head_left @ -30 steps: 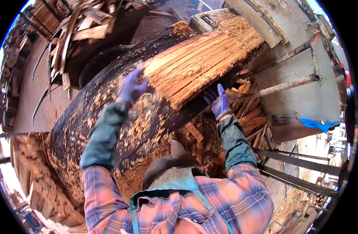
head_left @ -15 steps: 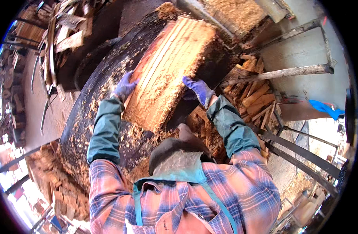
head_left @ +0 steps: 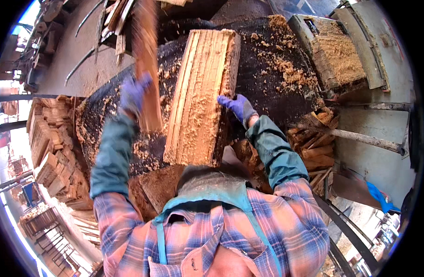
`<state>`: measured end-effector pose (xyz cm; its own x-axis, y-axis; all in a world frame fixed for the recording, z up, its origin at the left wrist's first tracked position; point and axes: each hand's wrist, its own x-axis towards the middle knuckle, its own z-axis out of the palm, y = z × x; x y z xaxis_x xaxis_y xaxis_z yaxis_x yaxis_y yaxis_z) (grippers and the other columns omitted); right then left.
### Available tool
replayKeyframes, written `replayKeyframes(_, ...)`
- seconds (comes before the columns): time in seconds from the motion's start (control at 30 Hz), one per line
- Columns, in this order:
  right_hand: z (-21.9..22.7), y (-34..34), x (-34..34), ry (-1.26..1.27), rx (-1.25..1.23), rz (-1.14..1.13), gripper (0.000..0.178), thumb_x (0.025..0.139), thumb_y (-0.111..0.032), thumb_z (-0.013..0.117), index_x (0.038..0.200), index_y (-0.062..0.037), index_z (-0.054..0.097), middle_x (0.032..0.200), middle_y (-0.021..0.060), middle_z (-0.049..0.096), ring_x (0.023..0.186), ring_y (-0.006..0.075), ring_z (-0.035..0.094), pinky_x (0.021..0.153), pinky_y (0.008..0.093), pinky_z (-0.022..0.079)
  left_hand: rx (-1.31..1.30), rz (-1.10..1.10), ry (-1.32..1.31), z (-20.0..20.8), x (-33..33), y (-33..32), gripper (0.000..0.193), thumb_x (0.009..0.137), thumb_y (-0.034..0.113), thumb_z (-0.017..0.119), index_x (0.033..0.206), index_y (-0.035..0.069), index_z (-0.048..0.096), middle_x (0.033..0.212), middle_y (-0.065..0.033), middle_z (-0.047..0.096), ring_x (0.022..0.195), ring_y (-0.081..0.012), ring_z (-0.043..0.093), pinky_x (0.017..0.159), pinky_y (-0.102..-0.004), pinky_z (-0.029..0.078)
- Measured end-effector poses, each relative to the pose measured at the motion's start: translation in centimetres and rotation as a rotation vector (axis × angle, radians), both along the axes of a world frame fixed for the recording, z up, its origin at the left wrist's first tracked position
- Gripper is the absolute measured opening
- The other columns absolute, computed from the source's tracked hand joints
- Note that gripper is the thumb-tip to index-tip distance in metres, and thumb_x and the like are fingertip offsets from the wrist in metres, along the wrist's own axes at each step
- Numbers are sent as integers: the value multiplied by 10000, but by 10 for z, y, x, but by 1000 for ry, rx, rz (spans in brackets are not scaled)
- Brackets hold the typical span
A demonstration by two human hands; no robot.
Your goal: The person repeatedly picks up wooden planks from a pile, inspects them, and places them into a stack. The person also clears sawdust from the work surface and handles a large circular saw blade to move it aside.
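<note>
A thick stack of rough wooden boards (head_left: pixel 198 97), standing on edge and dusted with sawdust, lies in front of me. My right hand (head_left: pixel 239 109), in a purple glove, grips its right edge, fingertips over the top; the thumb is hidden. Left of the stack, a single reddish-brown board (head_left: pixel 149 87) is tilted up and blurred by motion. My left hand (head_left: pixel 135 93), also gloved and blurred, is closed around this board's left edge. A gap shows between the board and the stack.
A black, sawdust-strewn surface (head_left: pixel 276 81) lies under the stack. A sawdust-covered block (head_left: pixel 339 57) stands far right, near a metal bar (head_left: pixel 364 141). Split wood is heaped at right (head_left: pixel 316 147); stacked wood pieces (head_left: pixel 55 152) stand at left.
The left board has come away from the stack and swung up in my left hand. My right hand stays on the stack's right edge. The view has turned, and the stack appears more upright.
</note>
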<state>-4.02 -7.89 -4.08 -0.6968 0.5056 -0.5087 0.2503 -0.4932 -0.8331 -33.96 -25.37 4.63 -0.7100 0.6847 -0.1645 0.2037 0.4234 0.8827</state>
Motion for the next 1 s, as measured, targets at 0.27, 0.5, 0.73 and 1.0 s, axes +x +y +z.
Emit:
replayKeyframes(0.27,5,64,42,-584,597,243,639,768,-479,736,1128,35,614,1082,216,663,1019,338,626,878,397,490,-48,-247,-226,-91,26,8,542,953,330,572,1355,-10,441,1135,-100,614,955,-169,581,770,-275,491)
replayKeyframes(0.5,98,185,0,69,775,121,336,944,-296,548,1135,-27,611,1143,157,635,974,252,633,855,364,525,402,32,-574,-114,91,-17,364,1016,219,437,1271,-28,521,1213,-88,593,1096,-154,539,965,-307,426)
replayKeyframes(0.73,-10,135,15,41,349,188,377,931,-306,558,1167,-12,573,1072,111,617,941,208,601,801,325,521,293,18,-577,-116,149,-15,825,816,281,762,1422,-30,296,1407,-158,416,1288,-234,413,1093,-335,316)
replayKeyframes(1.0,-34,84,28,-327,96,-80,411,884,-293,637,1145,21,594,989,87,639,849,204,604,756,356,500,54,160,-437,-91,211,-6,1003,715,429,817,1434,-27,287,1417,-219,414,1323,-292,393,1107,-362,306)
